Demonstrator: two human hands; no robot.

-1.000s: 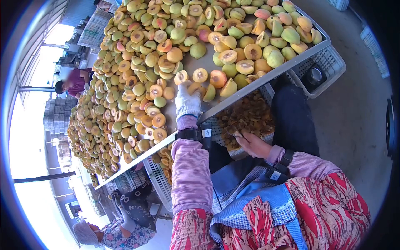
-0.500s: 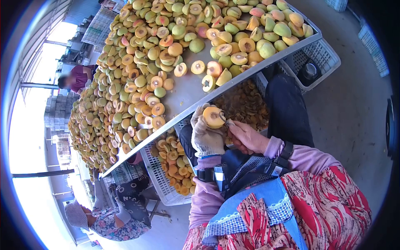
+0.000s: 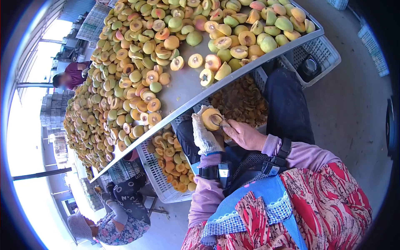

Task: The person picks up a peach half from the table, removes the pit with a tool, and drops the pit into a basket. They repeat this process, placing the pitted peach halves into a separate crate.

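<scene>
My left hand (image 3: 205, 136), in a pale knit glove, is closed round a peach half (image 3: 208, 118) with its cut face turned up. My bare right hand (image 3: 246, 135) grips a small pitting tool (image 3: 223, 122), whose curved metal loop lies against the cut face. Most of its handle is hidden by my fingers. Both hands are over my lap, just below the edge of a metal table (image 3: 183, 95) heaped with halved peaches (image 3: 125, 77). Under that edge, brown pits and scraps (image 3: 239, 102) fill a container.
A white crate (image 3: 160, 189) of cut peach halves stands at my left. Another crate (image 3: 329, 56) at the right holds a dark round object (image 3: 309, 66). One co-worker (image 3: 118, 221) sits at the lower left; another person (image 3: 74, 76) is beyond the heap.
My left hand has turned slightly, tilting the peach half. My right hand has shifted a little, bringing the tool's loop onto the cut face. The co-worker's hand at lower left has moved up.
</scene>
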